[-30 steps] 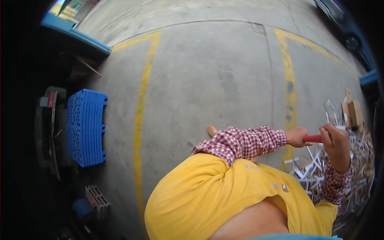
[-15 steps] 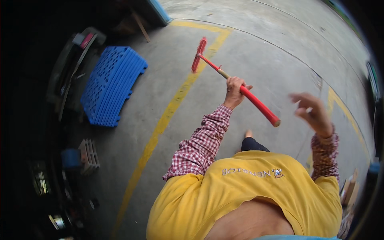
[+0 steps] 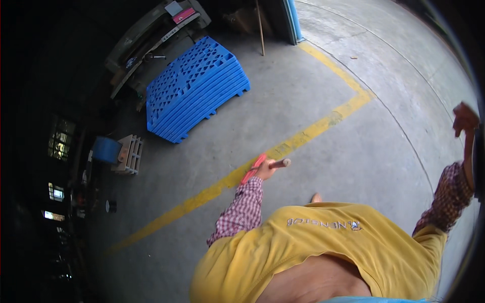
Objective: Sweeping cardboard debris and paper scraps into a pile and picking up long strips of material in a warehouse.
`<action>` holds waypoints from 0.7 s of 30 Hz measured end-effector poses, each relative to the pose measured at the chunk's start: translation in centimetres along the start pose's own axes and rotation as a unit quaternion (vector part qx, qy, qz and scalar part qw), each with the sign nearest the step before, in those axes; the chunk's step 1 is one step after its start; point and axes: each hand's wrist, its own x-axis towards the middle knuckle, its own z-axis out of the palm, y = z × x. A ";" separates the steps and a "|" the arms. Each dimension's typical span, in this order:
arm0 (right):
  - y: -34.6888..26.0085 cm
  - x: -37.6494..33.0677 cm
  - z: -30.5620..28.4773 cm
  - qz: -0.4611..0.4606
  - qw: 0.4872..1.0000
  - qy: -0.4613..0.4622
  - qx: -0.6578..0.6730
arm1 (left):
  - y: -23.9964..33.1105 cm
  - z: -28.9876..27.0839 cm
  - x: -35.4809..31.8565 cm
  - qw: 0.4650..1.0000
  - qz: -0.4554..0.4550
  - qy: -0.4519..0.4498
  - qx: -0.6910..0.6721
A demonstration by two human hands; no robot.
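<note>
My left hand (image 3: 264,170) is closed around the pole of a red long-handled flat mop (image 3: 247,177). The pole's blunt end points up toward me, so its length is strongly foreshortened. Behind the hand, part of the narrow red head shows over the yellow floor line; the hand and pole hide the rest. Far out at the right rim, my right hand (image 3: 465,119) is raised with the arm stretched away from the body. Its fingers look loosely bent and apart, dark against the rim, and nothing shows in them.
Ahead on the left stands a stack of blue plastic pallets (image 3: 194,91). A blue drum (image 3: 106,150) and a slatted pallet (image 3: 131,154) are nearer. Beyond the stack is a cluttered bench (image 3: 151,40). A yellow line (image 3: 303,137) crosses the concrete floor toward a blue door edge (image 3: 293,22).
My view has turned left. The mop has swung so its pole end now points up at me, still in my left hand. My right hand has moved outward to the right.
</note>
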 end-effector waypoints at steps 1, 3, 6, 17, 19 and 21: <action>0.9 1.9 1.1 -0.008 1.000 -0.002 0.012 | -0.9 -0.8 -0.2 0.998 -0.059 -0.003 -0.002; 2.9 6.5 4.9 -0.028 0.999 -0.015 0.026 | -2.5 -2.3 -0.6 0.992 -0.076 0.093 -0.040; 6.5 13.7 11.0 -0.046 0.998 -0.026 0.041 | -4.5 -4.9 1.2 0.956 -0.179 0.209 -0.100; 16.2 29.6 20.7 -0.026 0.999 -0.012 0.034 | -6.2 -16.7 22.0 0.877 -0.291 0.366 -0.113; 17.6 33.3 22.2 0.007 1.000 -0.012 0.022 | -6.5 -20.2 27.8 0.893 -0.231 0.343 -0.178; 19.2 35.8 23.1 0.047 0.999 -0.011 0.007 | -7.0 -23.2 34.1 0.894 -0.215 0.319 -0.229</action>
